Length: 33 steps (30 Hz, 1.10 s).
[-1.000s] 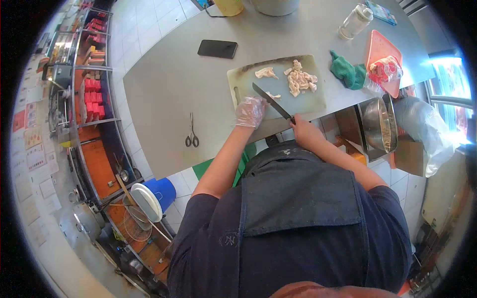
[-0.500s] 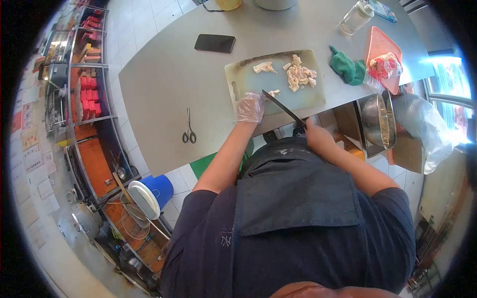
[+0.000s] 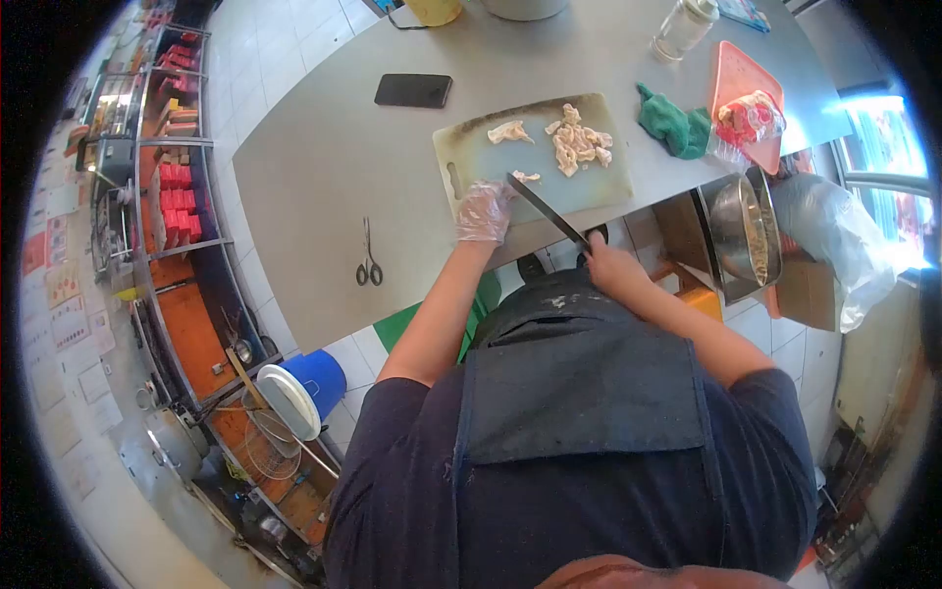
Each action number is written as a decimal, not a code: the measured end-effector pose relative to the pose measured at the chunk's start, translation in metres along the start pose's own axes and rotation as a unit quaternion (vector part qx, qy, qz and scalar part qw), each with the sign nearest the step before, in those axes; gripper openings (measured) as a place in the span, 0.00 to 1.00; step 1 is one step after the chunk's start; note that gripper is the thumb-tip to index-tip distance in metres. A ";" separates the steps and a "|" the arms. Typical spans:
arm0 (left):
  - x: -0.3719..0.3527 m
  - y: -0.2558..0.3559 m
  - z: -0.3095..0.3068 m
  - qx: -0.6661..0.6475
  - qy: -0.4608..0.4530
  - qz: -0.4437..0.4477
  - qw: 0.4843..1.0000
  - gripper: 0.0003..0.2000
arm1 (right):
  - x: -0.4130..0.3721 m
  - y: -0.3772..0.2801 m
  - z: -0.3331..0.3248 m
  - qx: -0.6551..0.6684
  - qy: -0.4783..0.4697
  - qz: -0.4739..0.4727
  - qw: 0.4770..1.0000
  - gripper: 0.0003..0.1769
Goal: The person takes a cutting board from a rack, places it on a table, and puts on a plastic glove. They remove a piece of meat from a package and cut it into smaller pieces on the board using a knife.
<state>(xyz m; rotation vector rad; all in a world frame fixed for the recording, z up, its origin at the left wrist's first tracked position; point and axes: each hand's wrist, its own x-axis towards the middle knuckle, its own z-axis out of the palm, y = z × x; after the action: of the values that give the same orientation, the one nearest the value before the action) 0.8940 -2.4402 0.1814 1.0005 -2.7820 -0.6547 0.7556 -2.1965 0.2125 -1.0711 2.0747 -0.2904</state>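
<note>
My right hand is closed round the handle of a long dark knife, its tip over the near left part of the cutting board. My left hand, in a clear plastic glove, rests at the board's near left edge beside the knife tip; its fingers are bunched, and anything under them is hidden. A small pale piece of meat lies by the tip. Farther back are a larger piece and, on the right, a pile of cut pieces.
On the metal table are scissors, a black phone, a green cloth, a glass jar and a pink tray with a red and white package. A metal bowl stands below the table's right edge.
The view has shifted slightly, so the table and its objects appear a little up and left. The knife and both hands keep nearly the same place at the board.
</note>
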 end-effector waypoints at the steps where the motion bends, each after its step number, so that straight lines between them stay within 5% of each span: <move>1: -0.005 0.003 -0.001 -0.011 0.005 -0.013 1.000 0.09 | 0.006 -0.007 0.001 0.009 0.010 -0.011 1.000 0.14; 10: 0.000 0.009 -0.014 0.012 -0.066 -0.147 0.987 0.16 | 0.016 0.028 -0.033 -0.010 0.108 0.000 0.994 0.16; 15: 0.007 0.007 -0.030 -0.089 -0.074 -0.166 0.979 0.19 | 0.005 0.003 -0.032 0.045 0.080 0.013 0.996 0.16; 18: 0.007 0.004 -0.047 0.009 -0.152 -0.206 0.967 0.18 | 0.009 -0.025 -0.028 0.058 0.026 0.008 0.998 0.16; 24: -0.013 0.003 -0.046 -0.033 -0.081 -0.196 0.977 0.20 | 0.026 -0.033 0.008 0.049 -0.017 -0.046 0.998 0.14; 30: -0.014 0.003 -0.015 -0.036 -0.003 -0.091 0.995 0.15 | 0.032 -0.044 0.009 0.028 -0.006 -0.046 0.999 0.13; 33: -0.006 -0.005 -0.005 -0.014 -0.028 -0.085 0.996 0.13 | 0.043 -0.050 0.014 0.017 0.002 -0.040 0.999 0.13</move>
<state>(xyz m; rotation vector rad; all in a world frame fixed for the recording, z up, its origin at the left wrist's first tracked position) 0.9026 -2.4418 0.1838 1.2409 -2.7482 -0.7524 0.7805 -2.2588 0.2059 -1.1351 2.0264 -0.3661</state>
